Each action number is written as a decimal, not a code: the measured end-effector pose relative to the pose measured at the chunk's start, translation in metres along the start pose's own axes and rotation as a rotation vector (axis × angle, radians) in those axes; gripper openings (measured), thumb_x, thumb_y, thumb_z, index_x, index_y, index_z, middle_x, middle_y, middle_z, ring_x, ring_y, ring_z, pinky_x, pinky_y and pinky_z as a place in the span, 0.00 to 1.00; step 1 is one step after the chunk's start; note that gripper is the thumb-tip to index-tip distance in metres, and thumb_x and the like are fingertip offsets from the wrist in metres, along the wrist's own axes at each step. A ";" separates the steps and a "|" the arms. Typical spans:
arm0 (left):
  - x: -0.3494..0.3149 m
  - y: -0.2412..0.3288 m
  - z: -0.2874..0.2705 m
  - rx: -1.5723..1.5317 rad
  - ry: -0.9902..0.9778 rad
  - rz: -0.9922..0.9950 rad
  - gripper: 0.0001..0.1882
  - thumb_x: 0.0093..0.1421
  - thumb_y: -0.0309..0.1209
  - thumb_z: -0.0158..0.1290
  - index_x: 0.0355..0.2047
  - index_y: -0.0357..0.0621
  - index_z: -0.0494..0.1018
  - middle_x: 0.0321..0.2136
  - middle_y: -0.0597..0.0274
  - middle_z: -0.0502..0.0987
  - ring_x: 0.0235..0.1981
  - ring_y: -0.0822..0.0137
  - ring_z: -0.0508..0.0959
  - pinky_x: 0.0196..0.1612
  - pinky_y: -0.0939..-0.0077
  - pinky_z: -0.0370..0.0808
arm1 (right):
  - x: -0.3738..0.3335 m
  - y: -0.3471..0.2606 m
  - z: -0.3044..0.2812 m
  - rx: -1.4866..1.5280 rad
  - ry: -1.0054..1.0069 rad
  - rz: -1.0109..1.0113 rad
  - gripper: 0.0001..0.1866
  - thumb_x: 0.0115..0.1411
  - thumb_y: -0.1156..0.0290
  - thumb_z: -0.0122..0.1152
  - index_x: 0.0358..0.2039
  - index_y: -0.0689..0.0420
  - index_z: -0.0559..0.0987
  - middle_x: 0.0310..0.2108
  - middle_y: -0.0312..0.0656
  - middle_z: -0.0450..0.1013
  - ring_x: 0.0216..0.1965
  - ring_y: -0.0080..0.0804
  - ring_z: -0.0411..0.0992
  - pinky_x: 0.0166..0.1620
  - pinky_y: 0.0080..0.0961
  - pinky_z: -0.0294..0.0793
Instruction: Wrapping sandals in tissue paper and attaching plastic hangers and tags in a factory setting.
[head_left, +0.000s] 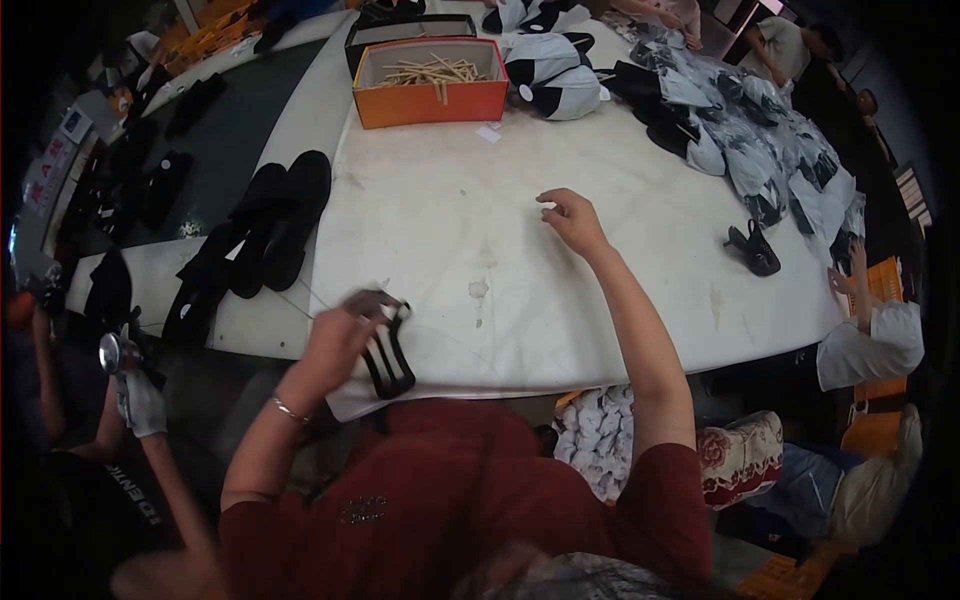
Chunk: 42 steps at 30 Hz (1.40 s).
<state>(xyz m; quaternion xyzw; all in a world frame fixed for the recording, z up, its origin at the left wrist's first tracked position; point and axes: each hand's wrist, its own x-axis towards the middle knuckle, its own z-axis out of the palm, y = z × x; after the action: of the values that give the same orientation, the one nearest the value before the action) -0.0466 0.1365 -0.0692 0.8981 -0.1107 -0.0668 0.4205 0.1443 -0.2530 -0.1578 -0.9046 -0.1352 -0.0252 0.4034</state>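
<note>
At the table's near edge, my left hand (350,335) is closed around a black strappy sandal (390,362) that hangs on end, with white table showing between its straps. Motion blurs those fingers a little. My right hand (577,222) is raised over the middle of the white table (430,210). Its fingers are bent, thumb and forefinger apart, with nothing visible between them. Left of my left hand lie several black slippers (298,222) in an overlapping row.
An orange-red box (430,105) of thin wooden sticks stands at the far side, near paper-stuffed shoes (555,75). Bagged shoes (770,140) pile up at right, near a black heeled shoe (755,248). White paper wads (595,440) fill a container below the table. Co-workers flank me.
</note>
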 end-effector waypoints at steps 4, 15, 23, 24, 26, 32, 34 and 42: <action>0.053 -0.029 -0.109 0.033 0.356 0.083 0.08 0.68 0.29 0.52 0.41 0.37 0.77 0.28 0.58 0.81 0.30 0.71 0.80 0.35 0.76 0.75 | 0.002 0.012 -0.025 0.126 0.075 0.107 0.15 0.58 0.77 0.61 0.47 0.61 0.81 0.42 0.43 0.78 0.35 0.29 0.80 0.41 0.25 0.77; 0.122 -0.050 -0.113 0.797 0.650 0.113 0.33 0.60 0.29 0.58 0.65 0.37 0.63 0.63 0.48 0.67 0.65 0.49 0.64 0.68 0.51 0.57 | 0.204 0.084 -0.121 -0.275 0.446 0.078 0.25 0.51 0.68 0.69 0.51 0.59 0.80 0.45 0.49 0.80 0.44 0.41 0.80 0.48 0.34 0.78; 0.132 -0.032 0.003 0.468 0.185 0.287 0.27 0.54 0.31 0.63 0.56 0.47 0.74 0.61 0.56 0.71 0.63 0.54 0.69 0.67 0.40 0.55 | 0.342 0.092 -0.114 -0.288 0.285 0.163 0.41 0.44 0.48 0.76 0.56 0.54 0.75 0.50 0.53 0.78 0.55 0.53 0.74 0.55 0.40 0.73; 0.133 -0.033 0.007 0.431 0.188 0.309 0.25 0.55 0.30 0.63 0.54 0.47 0.75 0.60 0.56 0.71 0.62 0.54 0.70 0.67 0.41 0.55 | 0.338 0.089 -0.117 -0.318 0.286 0.173 0.39 0.43 0.47 0.76 0.53 0.55 0.76 0.48 0.53 0.78 0.52 0.53 0.75 0.53 0.40 0.74; 0.131 -0.036 0.010 0.333 0.184 0.302 0.23 0.56 0.30 0.62 0.53 0.46 0.75 0.60 0.56 0.72 0.61 0.54 0.71 0.66 0.43 0.57 | 0.313 0.059 -0.125 -0.396 0.326 0.182 0.33 0.43 0.45 0.76 0.42 0.58 0.80 0.40 0.53 0.80 0.45 0.52 0.78 0.46 0.43 0.75; 0.117 -0.024 0.056 -0.182 -0.057 0.346 0.21 0.62 0.28 0.58 0.56 0.42 0.74 0.59 0.53 0.73 0.58 0.51 0.73 0.61 0.60 0.69 | 0.191 -0.027 -0.141 0.003 0.342 0.329 0.25 0.48 0.53 0.78 0.28 0.61 0.76 0.26 0.47 0.76 0.30 0.37 0.78 0.28 0.33 0.76; 0.120 -0.008 0.073 -0.345 -0.141 0.356 0.26 0.63 0.28 0.57 0.62 0.41 0.68 0.64 0.49 0.67 0.63 0.50 0.69 0.63 0.62 0.67 | 0.156 -0.009 -0.130 0.471 0.373 0.480 0.18 0.55 0.63 0.74 0.28 0.62 0.75 0.26 0.44 0.73 0.27 0.34 0.76 0.24 0.27 0.77; 0.064 0.008 0.068 -0.046 0.123 0.552 0.23 0.58 0.29 0.59 0.55 0.39 0.72 0.56 0.47 0.71 0.55 0.46 0.72 0.58 0.55 0.67 | -0.092 -0.175 -0.013 1.322 0.092 0.586 0.20 0.67 0.77 0.53 0.57 0.74 0.67 0.55 0.61 0.72 0.60 0.50 0.71 0.62 0.38 0.75</action>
<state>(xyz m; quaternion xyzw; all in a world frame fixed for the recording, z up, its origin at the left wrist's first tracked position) -0.0008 0.0646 -0.1082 0.8265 -0.3239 0.1027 0.4488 0.0101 -0.1720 -0.0367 -0.4688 0.1430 0.1331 0.8614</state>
